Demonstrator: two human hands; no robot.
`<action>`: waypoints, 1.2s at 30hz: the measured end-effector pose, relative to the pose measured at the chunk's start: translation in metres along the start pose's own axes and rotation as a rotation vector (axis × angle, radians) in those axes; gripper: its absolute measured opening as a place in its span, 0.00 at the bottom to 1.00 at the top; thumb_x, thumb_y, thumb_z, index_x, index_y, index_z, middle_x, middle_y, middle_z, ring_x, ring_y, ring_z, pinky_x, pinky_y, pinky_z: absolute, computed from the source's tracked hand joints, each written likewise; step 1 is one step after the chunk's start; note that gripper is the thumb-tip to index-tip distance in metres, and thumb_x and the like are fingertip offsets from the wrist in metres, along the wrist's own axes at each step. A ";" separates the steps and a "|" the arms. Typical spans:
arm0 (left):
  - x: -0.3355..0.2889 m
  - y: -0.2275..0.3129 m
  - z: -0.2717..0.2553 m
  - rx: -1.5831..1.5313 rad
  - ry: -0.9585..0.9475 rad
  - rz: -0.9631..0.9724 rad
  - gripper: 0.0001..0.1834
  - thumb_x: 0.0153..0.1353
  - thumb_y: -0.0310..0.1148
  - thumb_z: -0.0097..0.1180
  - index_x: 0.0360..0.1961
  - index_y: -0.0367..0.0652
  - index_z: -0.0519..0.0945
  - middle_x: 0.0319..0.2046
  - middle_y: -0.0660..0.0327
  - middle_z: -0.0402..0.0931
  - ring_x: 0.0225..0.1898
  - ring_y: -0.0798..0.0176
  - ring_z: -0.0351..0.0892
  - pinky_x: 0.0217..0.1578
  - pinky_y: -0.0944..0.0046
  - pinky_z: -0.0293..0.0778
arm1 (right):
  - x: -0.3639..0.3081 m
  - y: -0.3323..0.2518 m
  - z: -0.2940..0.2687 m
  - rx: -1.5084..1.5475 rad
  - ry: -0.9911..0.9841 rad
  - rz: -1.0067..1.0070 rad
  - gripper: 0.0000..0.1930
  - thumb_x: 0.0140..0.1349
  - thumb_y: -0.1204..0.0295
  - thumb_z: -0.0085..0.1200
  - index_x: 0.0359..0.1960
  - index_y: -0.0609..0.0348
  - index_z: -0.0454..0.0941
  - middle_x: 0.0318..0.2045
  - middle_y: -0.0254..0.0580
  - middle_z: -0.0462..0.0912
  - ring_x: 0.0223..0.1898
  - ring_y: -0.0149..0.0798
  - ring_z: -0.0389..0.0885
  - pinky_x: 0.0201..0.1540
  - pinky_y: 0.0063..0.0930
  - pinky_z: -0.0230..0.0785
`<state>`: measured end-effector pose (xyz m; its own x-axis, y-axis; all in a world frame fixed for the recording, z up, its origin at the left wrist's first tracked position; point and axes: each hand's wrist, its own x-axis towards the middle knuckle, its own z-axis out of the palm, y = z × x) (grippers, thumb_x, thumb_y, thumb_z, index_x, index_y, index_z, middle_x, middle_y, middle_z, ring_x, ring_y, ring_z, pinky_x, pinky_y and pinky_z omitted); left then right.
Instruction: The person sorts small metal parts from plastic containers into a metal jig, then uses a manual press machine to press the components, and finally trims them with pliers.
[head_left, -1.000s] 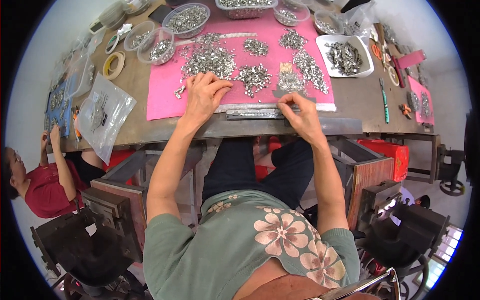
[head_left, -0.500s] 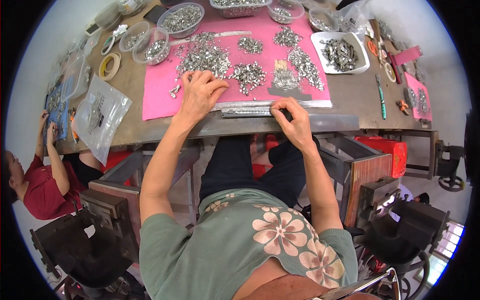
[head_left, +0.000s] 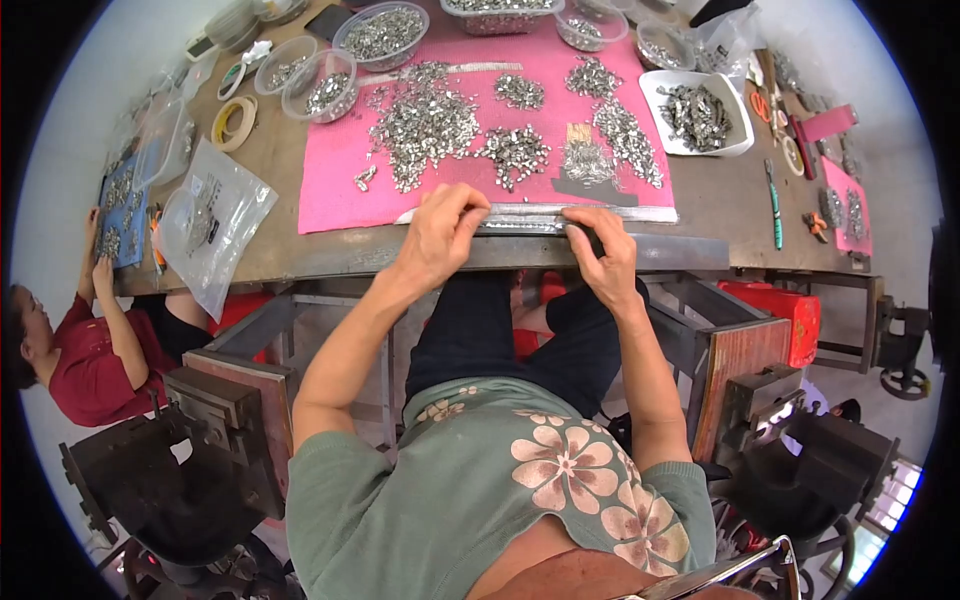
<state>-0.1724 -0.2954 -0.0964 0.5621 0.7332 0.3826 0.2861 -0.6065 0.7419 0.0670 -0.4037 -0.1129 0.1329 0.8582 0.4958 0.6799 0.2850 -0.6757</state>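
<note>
A narrow dark grooved strip lies along the near edge of the pink mat, with a row of small shiny bits showing along it. My right hand pinches the strip's right end between thumb and fingers. At its left end is my left hand, thumb and fingertips closed together; whatever they hold is too small or hidden to tell. Just beyond my hands lie a large pile of small silvery metal pieces, a smaller pile and a bunch of thin pins.
Clear bowls of metal pieces line the far side. At right stand a white tray of darker pieces and a green-handled tool. Left are tape rolls and a plastic bag. Another person works at far left.
My left hand has come from the large pile down and right to the strip's left end. My right hand stays at the right end. The whole view has shifted slightly.
</note>
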 end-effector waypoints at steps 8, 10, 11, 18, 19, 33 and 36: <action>-0.009 -0.004 0.018 -0.001 0.095 0.111 0.07 0.59 0.18 0.60 0.38 0.36 0.78 0.37 0.53 0.78 0.40 0.50 0.77 0.43 0.57 0.73 | 0.003 0.004 0.002 0.043 0.010 0.037 0.07 0.63 0.79 0.60 0.41 0.62 0.84 0.41 0.44 0.87 0.44 0.42 0.84 0.52 0.32 0.71; -0.008 -0.001 0.018 0.047 0.101 0.154 0.07 0.58 0.18 0.61 0.37 0.36 0.77 0.37 0.53 0.77 0.40 0.49 0.76 0.42 0.55 0.73 | 0.003 0.004 0.002 0.045 0.019 0.039 0.06 0.63 0.80 0.59 0.40 0.62 0.84 0.40 0.44 0.87 0.43 0.43 0.84 0.52 0.32 0.71; -0.007 0.001 0.018 0.095 0.109 0.196 0.08 0.56 0.18 0.62 0.36 0.36 0.77 0.37 0.53 0.76 0.40 0.48 0.75 0.42 0.53 0.72 | 0.002 0.003 0.002 0.044 0.022 0.035 0.06 0.63 0.80 0.59 0.40 0.62 0.84 0.40 0.44 0.87 0.43 0.43 0.84 0.52 0.32 0.71; -0.019 0.000 0.021 0.301 0.194 0.328 0.11 0.53 0.28 0.70 0.37 0.40 0.83 0.41 0.57 0.79 0.45 0.51 0.77 0.50 0.49 0.74 | 0.016 0.001 -0.005 -0.003 0.027 -0.061 0.06 0.60 0.80 0.62 0.39 0.62 0.82 0.37 0.43 0.86 0.42 0.45 0.84 0.49 0.34 0.69; -0.023 0.000 0.021 0.313 0.194 0.295 0.10 0.54 0.30 0.71 0.38 0.43 0.86 0.42 0.59 0.82 0.45 0.52 0.79 0.56 0.46 0.71 | 0.023 0.004 -0.008 -0.056 0.043 -0.070 0.06 0.61 0.80 0.61 0.39 0.62 0.82 0.38 0.44 0.85 0.41 0.45 0.84 0.48 0.35 0.71; 0.127 -0.071 0.031 0.473 0.190 0.147 0.06 0.59 0.36 0.66 0.36 0.49 0.87 0.33 0.63 0.80 0.43 0.57 0.76 0.59 0.44 0.57 | 0.162 0.076 0.026 -0.276 -0.112 0.006 0.10 0.62 0.74 0.57 0.43 0.60 0.86 0.36 0.53 0.81 0.43 0.54 0.80 0.50 0.45 0.73; 0.136 -0.071 0.044 0.572 0.178 0.082 0.08 0.57 0.40 0.69 0.32 0.49 0.88 0.34 0.62 0.81 0.45 0.56 0.76 0.59 0.41 0.56 | 0.160 0.076 0.051 -0.349 -0.093 -0.068 0.10 0.61 0.73 0.60 0.43 0.60 0.85 0.35 0.51 0.81 0.42 0.54 0.80 0.50 0.46 0.72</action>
<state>-0.0826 -0.1660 -0.1215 0.4753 0.6873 0.5492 0.6469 -0.6961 0.3113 0.1030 -0.2227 -0.1123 0.0237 0.8821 0.4704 0.8923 0.1935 -0.4078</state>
